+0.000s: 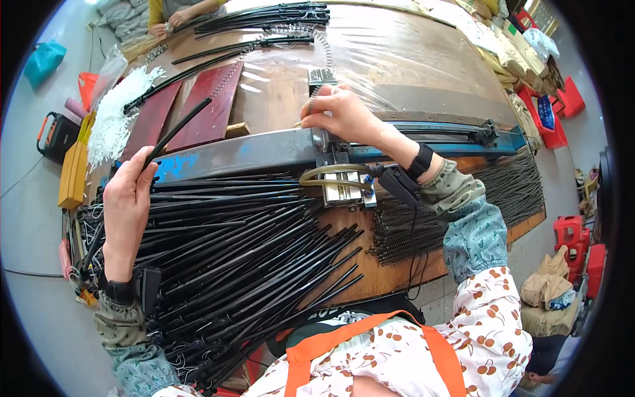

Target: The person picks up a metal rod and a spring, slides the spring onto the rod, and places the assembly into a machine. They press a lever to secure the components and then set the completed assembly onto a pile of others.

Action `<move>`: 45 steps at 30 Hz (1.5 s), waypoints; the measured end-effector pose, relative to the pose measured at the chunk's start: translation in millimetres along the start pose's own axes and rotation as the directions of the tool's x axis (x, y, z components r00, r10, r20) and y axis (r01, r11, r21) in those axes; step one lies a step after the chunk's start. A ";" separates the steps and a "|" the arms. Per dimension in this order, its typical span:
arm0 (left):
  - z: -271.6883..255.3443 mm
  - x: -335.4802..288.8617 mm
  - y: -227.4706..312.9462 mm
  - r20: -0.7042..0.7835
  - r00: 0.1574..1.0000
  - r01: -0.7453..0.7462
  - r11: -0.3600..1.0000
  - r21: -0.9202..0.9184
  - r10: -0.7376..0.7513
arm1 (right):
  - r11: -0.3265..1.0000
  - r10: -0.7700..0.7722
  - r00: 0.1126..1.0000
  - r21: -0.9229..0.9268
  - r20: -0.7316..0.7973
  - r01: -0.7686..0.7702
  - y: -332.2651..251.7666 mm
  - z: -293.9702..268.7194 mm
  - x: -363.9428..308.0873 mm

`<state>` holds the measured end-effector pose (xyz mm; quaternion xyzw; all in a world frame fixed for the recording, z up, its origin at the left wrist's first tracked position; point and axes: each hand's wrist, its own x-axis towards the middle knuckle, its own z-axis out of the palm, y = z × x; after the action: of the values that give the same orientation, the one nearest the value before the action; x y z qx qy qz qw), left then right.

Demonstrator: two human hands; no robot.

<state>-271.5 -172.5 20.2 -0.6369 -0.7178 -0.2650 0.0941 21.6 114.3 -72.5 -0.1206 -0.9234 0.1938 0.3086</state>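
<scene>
My left hand [126,202] is closed around a thin black tube [182,124] that slants up and away to the right. From the tube's far end comes a long thin coil spring [228,78], which arcs over the table and bends back toward my right hand [344,112]. That hand pinches the spring's other stretch between thumb and fingers, above a metal fixture [334,153] on the rail. Just below my left hand spreads a large heap of black tubes [225,231]. Under my right forearm lie bundles of dark coil springs [407,231].
A blue-painted metal rail [251,153] crosses the table, with a clamp block and hose [340,188] at its middle. Dark red boards [211,99] and white plastic pieces [126,109] lie at left. Another person's hands [178,18] work at the far left beside more black tubes [264,18].
</scene>
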 end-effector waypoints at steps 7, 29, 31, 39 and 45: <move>17.3 7.4 -18.9 0.000 0.998 -0.055 0.998 0.025 0.055 | 0.854 -0.165 0.984 -0.491 0.064 0.175 5.8 -0.9 -6.9; 197.2 73.8 67.2 0.223 0.905 -0.299 0.915 -0.271 0.362 | 0.729 0.242 0.916 -0.563 -0.321 -0.390 111.6 -167.8 -237.5; 202.6 72.0 65.9 0.181 0.911 -0.318 0.910 -0.266 0.372 | 0.728 0.230 0.916 -0.566 -0.330 -0.386 111.0 -164.5 -234.4; 204.9 76.2 63.0 0.164 0.900 -0.364 0.903 -0.231 0.404 | 0.685 0.307 0.897 -0.580 -0.319 -0.440 113.0 -169.3 -242.4; 208.6 77.6 66.3 0.155 0.905 -0.358 0.905 -0.229 0.397 | 0.695 0.282 0.893 -0.567 -0.351 -0.442 109.7 -164.6 -236.9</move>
<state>-178.6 2.2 -101.4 -0.7935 -0.5566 -0.2459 0.0090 319.3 178.2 -123.0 -0.4201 -0.8474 -0.0870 0.3129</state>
